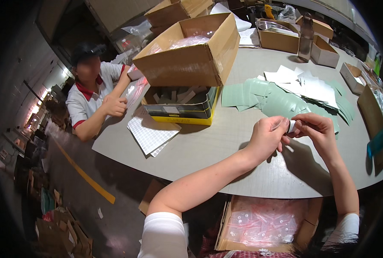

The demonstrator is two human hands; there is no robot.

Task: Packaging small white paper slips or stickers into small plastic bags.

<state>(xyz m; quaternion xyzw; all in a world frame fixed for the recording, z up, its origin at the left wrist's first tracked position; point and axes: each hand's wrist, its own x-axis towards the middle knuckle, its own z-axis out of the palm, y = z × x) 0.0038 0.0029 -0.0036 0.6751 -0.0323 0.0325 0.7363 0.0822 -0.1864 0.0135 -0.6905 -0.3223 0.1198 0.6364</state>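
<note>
My left hand (264,138) and my right hand (321,130) meet above the near right part of the table. Between their closed fingertips is a small white piece (291,126), too small to identify. Something thin and translucent shows at the left fingers, perhaps plastic film. Just beyond my hands, pale green sheets (282,99) lie fanned out in an overlapping pile. White slips of paper (318,89) rest on top of them. Below the table's front edge, at my lap, an open cardboard box (222,232) holds many small clear bags (260,221) with pinkish edges and white round spots.
A large carton (178,66) of plastic bags sits on a black and yellow box (180,119) at centre left. Sheets of round stickers (150,131) lie beside it. A co-worker (94,92) sits at the left. A bottle (305,41) and small boxes (325,51) stand at the back.
</note>
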